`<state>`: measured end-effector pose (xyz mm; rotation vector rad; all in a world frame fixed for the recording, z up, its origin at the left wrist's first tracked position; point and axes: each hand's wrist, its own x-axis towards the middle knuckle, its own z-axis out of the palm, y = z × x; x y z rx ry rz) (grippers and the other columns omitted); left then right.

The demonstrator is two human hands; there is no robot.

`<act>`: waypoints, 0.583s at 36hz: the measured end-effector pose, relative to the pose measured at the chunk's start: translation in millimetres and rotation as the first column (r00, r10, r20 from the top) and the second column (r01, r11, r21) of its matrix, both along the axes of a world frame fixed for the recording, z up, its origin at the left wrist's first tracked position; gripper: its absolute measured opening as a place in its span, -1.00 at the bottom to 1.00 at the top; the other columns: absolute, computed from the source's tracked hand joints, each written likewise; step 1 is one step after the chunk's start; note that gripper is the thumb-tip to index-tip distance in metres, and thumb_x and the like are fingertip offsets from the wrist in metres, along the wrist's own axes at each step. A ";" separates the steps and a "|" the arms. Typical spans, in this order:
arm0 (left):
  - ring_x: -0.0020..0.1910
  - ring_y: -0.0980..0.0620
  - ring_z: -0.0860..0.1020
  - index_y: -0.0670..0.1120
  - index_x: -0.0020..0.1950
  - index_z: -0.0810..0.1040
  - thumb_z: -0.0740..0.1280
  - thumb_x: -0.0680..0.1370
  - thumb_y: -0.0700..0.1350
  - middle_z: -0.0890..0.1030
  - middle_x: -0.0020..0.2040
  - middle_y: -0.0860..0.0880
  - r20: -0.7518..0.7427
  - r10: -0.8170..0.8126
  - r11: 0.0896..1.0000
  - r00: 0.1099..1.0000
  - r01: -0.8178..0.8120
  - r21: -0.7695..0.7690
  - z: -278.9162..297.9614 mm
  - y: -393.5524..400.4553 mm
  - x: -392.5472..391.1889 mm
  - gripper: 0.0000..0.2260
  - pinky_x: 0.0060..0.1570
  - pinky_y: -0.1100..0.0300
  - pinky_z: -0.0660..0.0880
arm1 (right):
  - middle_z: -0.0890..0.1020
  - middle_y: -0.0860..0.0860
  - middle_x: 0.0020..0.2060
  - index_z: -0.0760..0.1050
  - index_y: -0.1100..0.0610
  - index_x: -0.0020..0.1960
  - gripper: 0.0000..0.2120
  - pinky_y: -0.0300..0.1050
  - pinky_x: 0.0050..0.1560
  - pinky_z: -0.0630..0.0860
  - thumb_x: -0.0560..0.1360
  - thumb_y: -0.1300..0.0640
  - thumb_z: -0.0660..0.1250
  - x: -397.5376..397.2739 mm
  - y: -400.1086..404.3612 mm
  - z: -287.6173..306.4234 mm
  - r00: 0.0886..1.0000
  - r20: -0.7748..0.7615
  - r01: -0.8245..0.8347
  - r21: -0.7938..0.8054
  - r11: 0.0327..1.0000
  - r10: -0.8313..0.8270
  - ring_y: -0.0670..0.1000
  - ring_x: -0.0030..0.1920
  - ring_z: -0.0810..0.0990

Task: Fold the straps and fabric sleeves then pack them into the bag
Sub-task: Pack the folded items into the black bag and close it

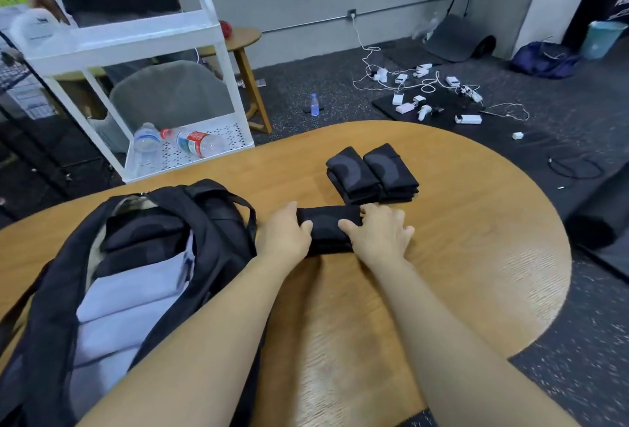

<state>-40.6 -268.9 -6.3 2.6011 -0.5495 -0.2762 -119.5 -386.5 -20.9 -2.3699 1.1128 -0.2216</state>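
A folded black fabric sleeve [326,227] lies on the wooden table [459,239] in front of me. My left hand [284,234] grips its left end, thumb over the top. My right hand [377,234] grips its right end, thumb on top and fingers spread onto the table. Just behind it sit two stacks of folded black sleeves [371,173] with grey curved prints. The open black bag [218,222] lies at my left, holding folded black pieces [143,232] and folded white fabric [126,304].
A white trolley [136,38] with plastic bottles [190,142] on its lower shelf stands beyond the table's far left edge, a person behind it. Chargers and cables [425,86] litter the dark floor, with a small bottle [315,105] there too.
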 end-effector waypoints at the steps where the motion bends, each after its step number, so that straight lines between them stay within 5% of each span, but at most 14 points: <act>1: 0.28 -0.14 0.46 -0.13 0.41 0.36 0.24 0.63 -0.03 0.50 0.33 -0.11 -0.009 -0.006 1.000 1.000 0.006 0.011 -0.8 -1.4 2.4 -0.62 0.17 0.03 0.44 | 0.51 0.00 0.16 0.48 0.03 0.20 -0.63 -0.01 0.14 0.23 0.55 -0.20 0.27 0.8 -1.4 -0.2 1.000 -0.015 -0.011 0.003 1.000 0.011 0.08 0.24 0.33; 5: 0.26 -0.17 0.47 -0.15 0.40 0.34 0.26 0.61 -0.03 0.49 0.31 -0.14 -0.094 -0.006 0.997 0.996 0.013 0.070 -0.4 -5.9 12.7 -0.60 0.19 0.03 0.45 | 0.52 0.00 0.15 0.45 0.01 0.06 -0.70 0.01 0.13 0.22 0.54 -0.21 0.26 5.2 -8.3 1.8 0.990 -0.119 -0.073 0.027 0.997 0.075 0.10 0.23 0.32; 9: 0.00 -0.12 0.54 -0.13 0.17 0.46 0.31 0.56 -0.04 0.56 0.06 -0.10 -0.128 0.012 0.994 0.992 0.001 0.106 4.1 -10.0 21.3 -0.76 -0.01 0.04 0.55 | 0.52 -0.01 0.16 0.36 0.01 -0.02 -0.73 0.01 0.13 0.21 0.55 -0.19 0.26 9.1 -10.9 8.6 0.978 -0.181 -0.098 0.045 0.994 0.105 0.10 0.25 0.32; 16: -0.04 -0.09 0.51 -0.10 0.03 0.45 0.34 0.52 -0.11 0.53 -0.02 -0.06 -0.049 0.003 0.987 0.999 0.005 0.162 9.5 -14.9 21.8 -0.85 -0.27 0.13 0.40 | 0.53 0.02 0.16 0.35 0.06 0.19 -0.71 0.04 0.16 0.22 0.58 -0.07 0.26 11.1 -0.6 10.1 0.980 -0.157 -0.132 -0.075 0.988 0.119 0.11 0.24 0.35; 21: -0.09 -0.07 0.49 -0.09 0.03 0.42 0.34 0.52 -0.12 0.53 -0.02 -0.07 -0.059 0.001 0.992 0.998 0.007 0.125 7.9 -15.9 22.3 -0.85 -0.34 0.14 0.35 | 0.55 0.01 0.06 0.28 0.06 0.08 -0.79 0.05 0.13 0.20 0.59 -0.02 0.25 10.6 4.2 11.9 0.978 -0.169 -0.143 -0.128 0.981 0.120 0.09 0.21 0.38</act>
